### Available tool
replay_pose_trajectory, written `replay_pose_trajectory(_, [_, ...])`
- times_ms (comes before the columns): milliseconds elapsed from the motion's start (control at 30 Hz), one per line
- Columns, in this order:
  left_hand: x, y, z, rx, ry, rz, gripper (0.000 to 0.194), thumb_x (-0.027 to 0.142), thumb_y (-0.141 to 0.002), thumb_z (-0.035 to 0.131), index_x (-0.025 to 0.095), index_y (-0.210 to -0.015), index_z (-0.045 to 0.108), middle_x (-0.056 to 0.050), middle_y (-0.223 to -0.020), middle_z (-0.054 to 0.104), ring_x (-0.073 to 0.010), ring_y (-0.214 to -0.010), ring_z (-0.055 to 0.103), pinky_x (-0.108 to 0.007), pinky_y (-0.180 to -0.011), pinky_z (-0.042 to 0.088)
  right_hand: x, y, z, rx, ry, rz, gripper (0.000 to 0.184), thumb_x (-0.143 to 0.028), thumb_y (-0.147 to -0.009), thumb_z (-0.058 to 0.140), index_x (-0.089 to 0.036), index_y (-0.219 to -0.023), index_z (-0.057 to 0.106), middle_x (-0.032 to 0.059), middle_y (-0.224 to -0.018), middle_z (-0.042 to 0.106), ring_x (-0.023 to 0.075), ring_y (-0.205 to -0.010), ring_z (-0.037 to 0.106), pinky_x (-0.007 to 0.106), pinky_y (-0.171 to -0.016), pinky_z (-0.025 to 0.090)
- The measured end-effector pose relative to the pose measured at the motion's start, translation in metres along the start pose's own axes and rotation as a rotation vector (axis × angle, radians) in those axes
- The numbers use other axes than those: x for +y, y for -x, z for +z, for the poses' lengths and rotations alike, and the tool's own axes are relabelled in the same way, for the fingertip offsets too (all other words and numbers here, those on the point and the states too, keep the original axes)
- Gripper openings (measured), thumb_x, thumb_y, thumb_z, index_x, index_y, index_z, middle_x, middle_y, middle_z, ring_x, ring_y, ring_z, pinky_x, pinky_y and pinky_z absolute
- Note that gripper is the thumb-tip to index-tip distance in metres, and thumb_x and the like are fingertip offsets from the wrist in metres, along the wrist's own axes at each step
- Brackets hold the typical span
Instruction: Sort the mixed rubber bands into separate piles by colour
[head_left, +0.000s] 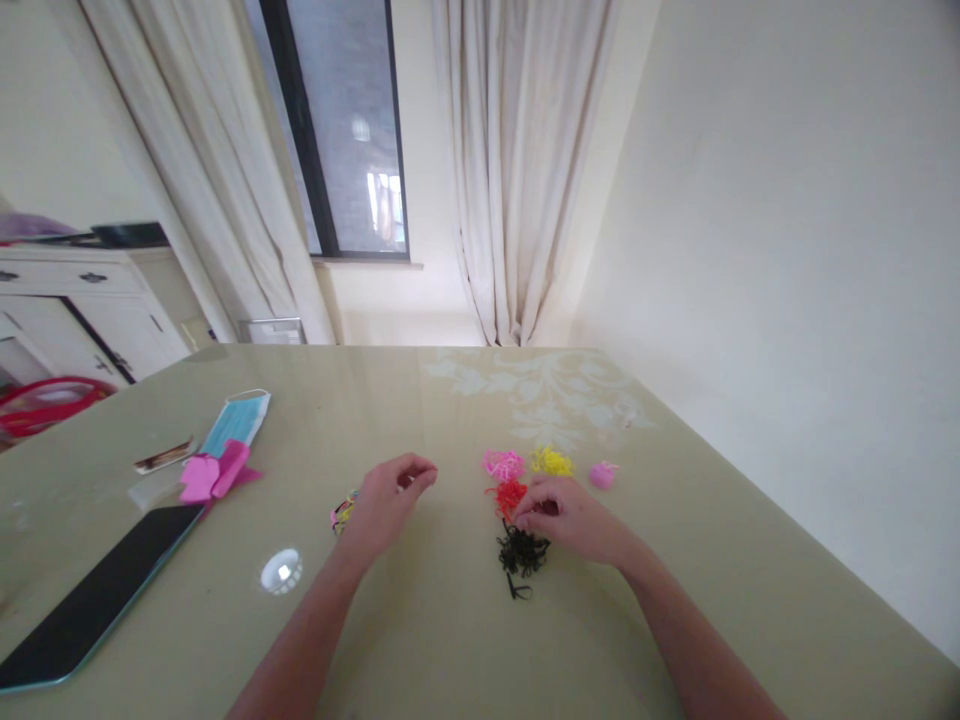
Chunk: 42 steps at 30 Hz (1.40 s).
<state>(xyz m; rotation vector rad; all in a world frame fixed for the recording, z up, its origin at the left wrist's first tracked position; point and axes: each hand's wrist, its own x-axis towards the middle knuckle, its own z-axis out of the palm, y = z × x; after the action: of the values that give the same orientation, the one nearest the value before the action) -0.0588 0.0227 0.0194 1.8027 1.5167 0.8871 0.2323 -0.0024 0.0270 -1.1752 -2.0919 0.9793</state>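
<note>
My left hand point(390, 500) hovers over the table with thumb and fingertips pinched together; whatever they may hold is too small to see. Partly hidden behind that hand is a small heap of mixed coloured bands point(343, 512). My right hand point(574, 520) reaches in from the right, its fingertips pinched at the border between a pile of red bands point(510, 495) and a pile of black bands point(523, 550). Any band in that pinch cannot be made out. Pink bands point(503, 464) and yellow bands point(553, 461) lie just beyond. One loose black band point(517, 590) sits nearer me.
A small pink pouch-like thing point(602, 474) lies right of the yellow pile. At left are a blue face mask point(237, 422), pink crumpled material point(217, 472) and a dark flat tablet-like object point(105, 590). A wall point(810, 300) borders the table's right side.
</note>
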Motion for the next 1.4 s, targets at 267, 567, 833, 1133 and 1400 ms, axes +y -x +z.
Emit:
replay_pose_trajectory(267, [0.028,0.017,0.05,-0.219,0.47,0.051,0.028,0.045,-0.086,0.069,0.018,-0.09,0.075,-0.004,-0.083,0.077,-0.0162,-0.073,0.066,-0.027,-0.068,0.05,-0.012,-0.007,0.028,0.252,-0.053,-0.061,0.021,-0.038,-0.083,0.082,-0.019,-0.091,0.079,-0.0037,-0.065,0.054,0.012,-0.058,0.042,0.025,-0.053,0.029])
replay_pose_trajectory(567, [0.026,0.017,0.046,-0.235,0.491,0.051,0.032,0.05,-0.09,0.065,0.018,-0.094,0.071,-0.006,-0.089,0.079,-0.0182,-0.076,0.069,-0.031,-0.074,0.054,-0.014,-0.008,0.027,0.343,-0.082,-0.106,0.027,-0.045,-0.091,0.075,-0.02,-0.081,0.079,0.0008,-0.068,0.063,0.0138,-0.061,0.048,0.027,-0.056,0.034])
replay_pose_trajectory(833, [0.01,0.013,0.005,0.002,-0.699,0.016,0.025,0.027,-0.1,0.05,0.019,-0.112,0.071,-0.012,-0.113,0.074,-0.0314,-0.112,0.064,-0.046,-0.096,0.044,-0.015,0.008,-0.003,0.591,-0.504,-0.183,0.027,-0.05,-0.085,0.079,-0.025,-0.076,0.079,0.0016,-0.07,0.057,0.0158,-0.064,0.048,0.03,-0.056,0.039])
replay_pose_trajectory(1133, [0.002,0.013,0.0,-0.169,-0.877,-0.08,0.021,0.02,-0.099,0.047,0.019,-0.104,0.068,-0.012,-0.108,0.071,-0.0294,-0.106,0.068,-0.041,-0.089,0.046,-0.014,0.007,-0.001,0.61,-0.555,-0.185,0.035,-0.059,-0.086,0.075,-0.025,-0.076,0.077,0.0013,-0.07,0.05,0.0152,-0.061,0.041,0.03,-0.052,0.035])
replay_pose_trajectory(1400, [0.0,0.011,-0.006,-0.189,-0.838,-0.069,0.027,0.012,-0.096,0.042,0.021,-0.102,0.067,-0.01,-0.107,0.072,-0.027,-0.104,0.068,-0.038,-0.088,0.045,-0.002,-0.006,-0.003,0.655,-0.284,-0.083,0.033,-0.052,-0.09,0.072,-0.021,-0.08,0.077,0.0012,-0.07,0.06,0.0167,-0.064,0.051,0.031,-0.061,0.042])
